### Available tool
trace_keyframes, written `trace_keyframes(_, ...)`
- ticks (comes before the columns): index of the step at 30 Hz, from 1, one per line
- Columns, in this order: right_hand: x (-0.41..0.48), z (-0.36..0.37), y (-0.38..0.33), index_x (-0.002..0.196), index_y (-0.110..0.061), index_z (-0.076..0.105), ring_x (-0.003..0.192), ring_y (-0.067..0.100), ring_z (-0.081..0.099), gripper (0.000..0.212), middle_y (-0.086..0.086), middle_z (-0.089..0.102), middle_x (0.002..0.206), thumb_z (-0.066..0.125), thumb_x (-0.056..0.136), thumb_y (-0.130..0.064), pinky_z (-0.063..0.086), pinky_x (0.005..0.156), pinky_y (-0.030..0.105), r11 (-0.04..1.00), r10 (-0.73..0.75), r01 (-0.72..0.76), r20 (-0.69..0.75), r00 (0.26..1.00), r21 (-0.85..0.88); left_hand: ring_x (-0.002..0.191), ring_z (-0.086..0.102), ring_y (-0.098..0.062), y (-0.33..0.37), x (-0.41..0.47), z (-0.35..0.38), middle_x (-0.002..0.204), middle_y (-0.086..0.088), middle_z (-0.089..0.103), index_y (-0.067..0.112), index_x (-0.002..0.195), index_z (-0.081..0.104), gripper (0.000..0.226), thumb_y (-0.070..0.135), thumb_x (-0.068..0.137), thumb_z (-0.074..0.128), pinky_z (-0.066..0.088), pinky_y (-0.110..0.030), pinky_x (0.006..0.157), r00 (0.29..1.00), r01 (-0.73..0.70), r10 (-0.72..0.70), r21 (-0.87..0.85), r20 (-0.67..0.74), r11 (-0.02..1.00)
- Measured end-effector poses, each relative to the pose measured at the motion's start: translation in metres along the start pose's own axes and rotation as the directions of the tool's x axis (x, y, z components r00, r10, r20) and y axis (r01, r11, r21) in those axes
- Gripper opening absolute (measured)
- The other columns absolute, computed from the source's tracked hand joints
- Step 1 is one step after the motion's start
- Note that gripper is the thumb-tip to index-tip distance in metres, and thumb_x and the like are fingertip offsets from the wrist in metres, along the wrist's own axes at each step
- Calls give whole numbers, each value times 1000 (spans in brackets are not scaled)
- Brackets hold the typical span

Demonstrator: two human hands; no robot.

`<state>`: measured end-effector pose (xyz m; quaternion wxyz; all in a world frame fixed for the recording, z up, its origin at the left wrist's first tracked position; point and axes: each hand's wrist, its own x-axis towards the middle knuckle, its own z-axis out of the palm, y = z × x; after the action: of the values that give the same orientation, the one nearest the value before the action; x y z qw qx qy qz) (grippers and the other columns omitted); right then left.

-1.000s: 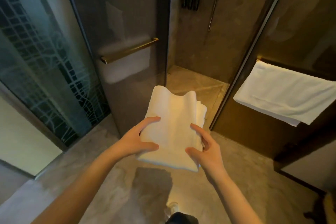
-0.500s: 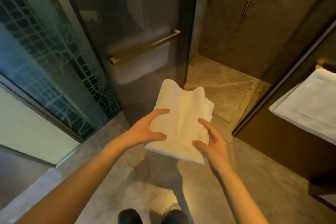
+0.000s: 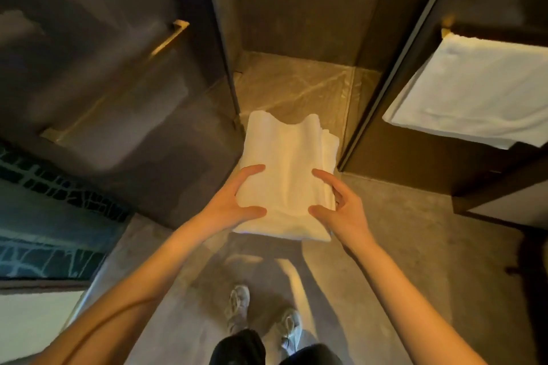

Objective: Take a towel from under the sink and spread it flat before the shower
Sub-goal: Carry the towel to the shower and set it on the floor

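Up and to the right of the fingertips we see a white hanging towel (image 3: 477, 92) draped over a dark rail (image 3: 501, 35). Up and to the left of them, a brass door handle (image 3: 118, 83) runs slantwise across the dark glass door (image 3: 89, 24); blur smears its lower end. Far left of the fingers is a patterned panel (image 3: 44, 204), perhaps frosted glass. Below the wrists, two pale shoes (image 3: 261, 314) stand on the grey floor (image 3: 415, 261).

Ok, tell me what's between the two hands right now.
In the head view, the folded white towel lies between the left hand and the right hand. Both hands grip its near end, above the floor.
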<state>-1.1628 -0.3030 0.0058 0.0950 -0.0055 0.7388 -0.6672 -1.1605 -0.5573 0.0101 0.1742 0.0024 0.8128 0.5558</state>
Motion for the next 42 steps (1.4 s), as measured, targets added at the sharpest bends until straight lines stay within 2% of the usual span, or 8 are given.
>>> trace_keyframes(3, 18, -5, 18, 119, -41, 62, 128, 3, 49, 71, -22, 59, 131, 69, 70, 10, 45, 98, 29, 998, 31, -35, -82, 996, -53, 108, 50, 16, -17, 39, 6, 125, 39, 46, 57, 132, 39, 80, 22, 73, 79, 44, -4, 79, 998, 6, -9, 45, 56, 999)
trace_keyframes(7, 48, -4, 58, 120, -43, 62, 122, -5, 51, 71, -30, 58, 126, 71, 70, 7, 48, 90, 17, 988, 102, -120, -165, 981, -101, 80, 65, -22, -60, 98, 14, 104, -11, 67, 60, 131, 39, 82, 33, 66, 80, 56, -36, 78, 991, 41, -46, 47, 122, 998)
trace_keyframes(12, 110, 6, 150, 120, -37, 64, 111, -7, 57, 67, -22, 59, 126, 69, 71, 9, 54, 76, 17, 982, 154, -174, -228, 961, -69, 116, 51, -20, -150, 177, 31, 129, 4, 46, 64, 131, 35, 85, 41, 61, 78, 50, -43, 97, 990, 48, -58, 80, 131, 996)
trace_keyframes(20, 228, 31, 400, 111, -41, 68, 94, -12, 62, 60, -35, 64, 104, 73, 73, 4, 55, 63, 17, 968, 244, -249, -237, 940, 9, 111, 43, -24, -383, 321, 92, 123, 2, 35, 73, 123, 31, 82, 39, 63, 74, 47, -29, 79, 989, 117, -123, 85, 78, 990)
trace_keyframes(29, 317, 47, 703, 112, -28, 69, 91, -3, 64, 54, -18, 63, 108, 69, 73, 10, 54, 61, 16, 966, 252, -260, -273, 928, 9, 113, 47, -24, -649, 454, 192, 127, -2, 39, 75, 120, 32, 83, 36, 63, 77, 48, -38, 94, 985, 148, -156, 102, 77, 984)
trace_keyframes(36, 347, 48, 830, 114, -16, 69, 91, -2, 61, 53, -4, 65, 110, 60, 73, 18, 53, 63, 12, 969, 245, -244, -329, 912, 46, 121, 41, -30, -752, 508, 231, 129, -8, 43, 61, 135, 29, 84, 38, 70, 76, 43, -45, 102, 985, 44, -73, 178, 158, 983)
trace_keyframes(39, 348, 45, 840, 114, -15, 68, 97, 3, 61, 47, 0, 63, 117, 62, 76, 12, 48, 66, 5, 970, 186, -229, -357, 915, -82, 128, 35, -32, -762, 512, 238, 132, -9, 43, 47, 145, 21, 91, 40, 74, 77, 36, -44, 106, 987, 57, -97, 284, 129, 957)
trace_keyframes(42, 356, 41, 840, 131, -14, 58, 127, 26, 48, 42, 9, 49, 142, 61, 89, -9, 41, 99, 26, 839, -33, -183, -383, 923, -512, 135, 15, -25, -753, 517, 231, 144, -6, 25, 43, 150, 4, 97, 53, 75, 66, 25, -35, 103, 998, 35, -60, 494, 35, 869)
